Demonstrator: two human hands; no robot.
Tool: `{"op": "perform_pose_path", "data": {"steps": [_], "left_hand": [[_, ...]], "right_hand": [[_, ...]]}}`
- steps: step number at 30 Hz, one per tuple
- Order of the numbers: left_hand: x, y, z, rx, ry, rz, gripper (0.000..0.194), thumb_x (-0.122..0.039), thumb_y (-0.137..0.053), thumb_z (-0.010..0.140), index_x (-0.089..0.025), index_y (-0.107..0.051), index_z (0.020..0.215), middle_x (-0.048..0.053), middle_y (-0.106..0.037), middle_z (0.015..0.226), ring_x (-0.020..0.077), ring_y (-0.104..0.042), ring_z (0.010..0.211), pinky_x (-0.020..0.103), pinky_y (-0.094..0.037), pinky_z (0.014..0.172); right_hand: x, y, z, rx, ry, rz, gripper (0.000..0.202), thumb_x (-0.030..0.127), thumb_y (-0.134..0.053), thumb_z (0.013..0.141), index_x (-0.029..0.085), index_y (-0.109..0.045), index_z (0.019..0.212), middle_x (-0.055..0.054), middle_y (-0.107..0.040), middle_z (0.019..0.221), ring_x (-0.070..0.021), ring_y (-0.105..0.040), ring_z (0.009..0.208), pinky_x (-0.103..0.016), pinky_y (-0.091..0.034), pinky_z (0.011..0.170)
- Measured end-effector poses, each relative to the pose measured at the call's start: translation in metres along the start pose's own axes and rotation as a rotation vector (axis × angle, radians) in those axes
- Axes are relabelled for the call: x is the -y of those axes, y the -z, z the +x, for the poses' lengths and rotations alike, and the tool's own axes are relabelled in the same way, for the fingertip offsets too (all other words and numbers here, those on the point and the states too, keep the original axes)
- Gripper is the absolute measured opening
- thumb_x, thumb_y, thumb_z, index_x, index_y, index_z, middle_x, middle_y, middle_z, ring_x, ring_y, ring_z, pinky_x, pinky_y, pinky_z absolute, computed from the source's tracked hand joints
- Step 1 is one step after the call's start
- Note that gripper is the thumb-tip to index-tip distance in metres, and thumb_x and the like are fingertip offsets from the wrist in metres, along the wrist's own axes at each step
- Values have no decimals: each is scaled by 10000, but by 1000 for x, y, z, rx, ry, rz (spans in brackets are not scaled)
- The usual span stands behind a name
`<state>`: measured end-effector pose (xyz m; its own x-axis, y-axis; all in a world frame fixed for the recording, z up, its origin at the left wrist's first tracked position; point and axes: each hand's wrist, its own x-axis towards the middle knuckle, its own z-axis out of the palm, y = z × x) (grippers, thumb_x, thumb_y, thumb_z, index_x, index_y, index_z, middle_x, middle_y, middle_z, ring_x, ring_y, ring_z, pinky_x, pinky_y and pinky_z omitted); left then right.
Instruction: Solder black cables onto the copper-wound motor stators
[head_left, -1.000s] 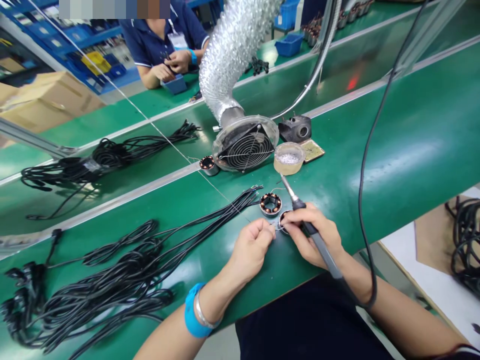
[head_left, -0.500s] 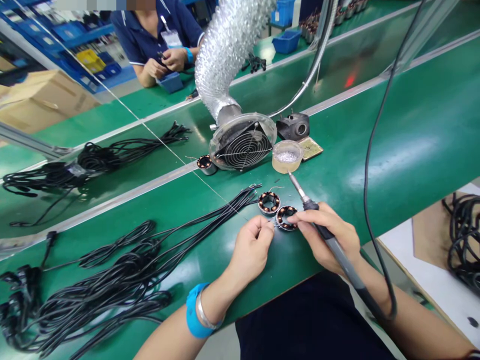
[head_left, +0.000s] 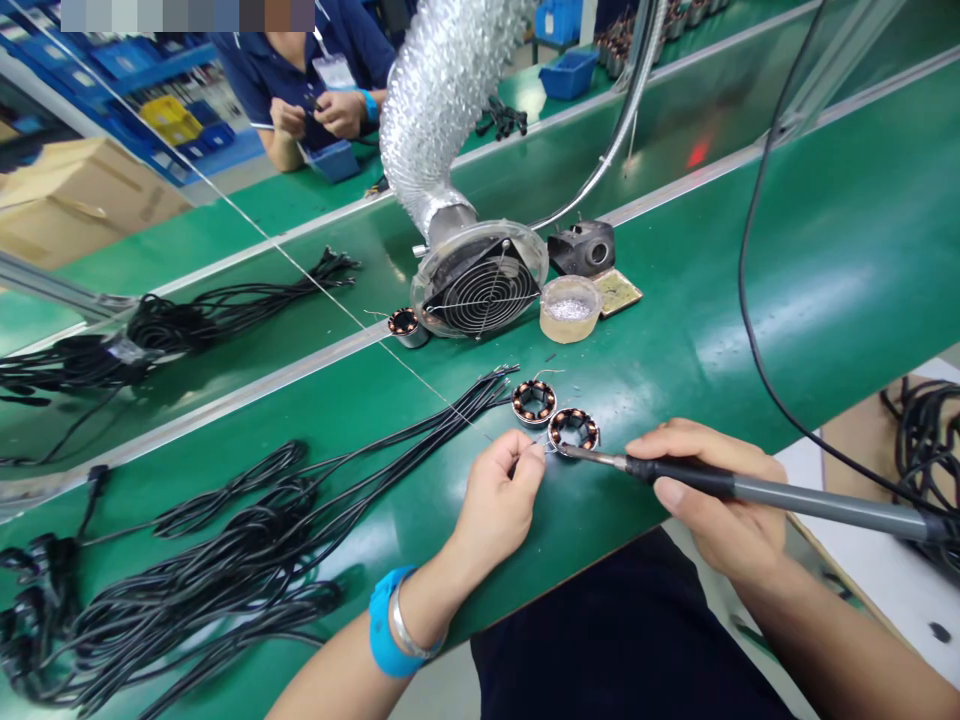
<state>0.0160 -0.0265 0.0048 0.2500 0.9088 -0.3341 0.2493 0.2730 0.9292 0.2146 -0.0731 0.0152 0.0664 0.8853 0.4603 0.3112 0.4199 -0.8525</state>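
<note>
My right hand (head_left: pixel 724 490) is closed around a soldering iron (head_left: pixel 810 495), held nearly level. Its metal tip is at the lower left edge of a motor stator (head_left: pixel 574 412) with copper windings. Beside that stator, my left hand (head_left: pixel 501 492) is closed in a pinch on a thin solder wire (head_left: pixel 431 388), which stretches down from the upper left. Short wire ends show between these fingertips and the stator; whether the iron touches them I cannot tell. A second stator (head_left: pixel 534 380) lies just behind the first.
Bundled black cables (head_left: pixel 247 545) spread over the left of the green bench. A fume fan (head_left: pixel 480 290) stands ahead, with another stator (head_left: pixel 405 325) on its left. To its right are a round tub (head_left: pixel 570 325), a sponge tray (head_left: pixel 621 292) and an iron holder (head_left: pixel 581 250). A co-worker (head_left: pixel 330 75) sits opposite.
My right hand has moved right and swung the soldering iron from a steep slant to nearly level. The tip has gone from near the tub to the front stator. My left hand stays in place.
</note>
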Motion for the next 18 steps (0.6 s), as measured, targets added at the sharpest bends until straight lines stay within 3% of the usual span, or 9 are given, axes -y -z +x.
{"op": "perform_pose_path", "data": {"steps": [8, 14, 18], "left_hand": [[-1, -1, 0, -30, -75, 90, 293, -396, -469, 862, -205, -419, 645, -70, -315, 572, 99, -285, 551, 246, -247, 535], [-2, -2, 0, -35, -94, 123, 294, -389, -458, 871, -205, -416, 645, -64, -326, 579, 105, -301, 565, 251, -251, 542], [-2, -2, -1, -36, -106, 129, 298, -386, -457, 872, -208, -403, 640, -63, -329, 586, 106, -308, 570, 251, -256, 546]], "right_hand": [[6, 1, 2, 58, 46, -10, 199, 169, -589, 822, 195, -687, 993, -17, -638, 758, -142, -545, 587, -273, -413, 507], [23, -3, 8, 142, 166, -140, 243, 107, -530, 817, 177, -675, 998, -23, -611, 684, -139, -502, 521, -283, -409, 472], [25, -6, 6, 115, 282, -163, 302, 90, -513, 793, 179, -667, 1038, -23, -567, 645, -147, -467, 495, -301, -371, 458]]}}
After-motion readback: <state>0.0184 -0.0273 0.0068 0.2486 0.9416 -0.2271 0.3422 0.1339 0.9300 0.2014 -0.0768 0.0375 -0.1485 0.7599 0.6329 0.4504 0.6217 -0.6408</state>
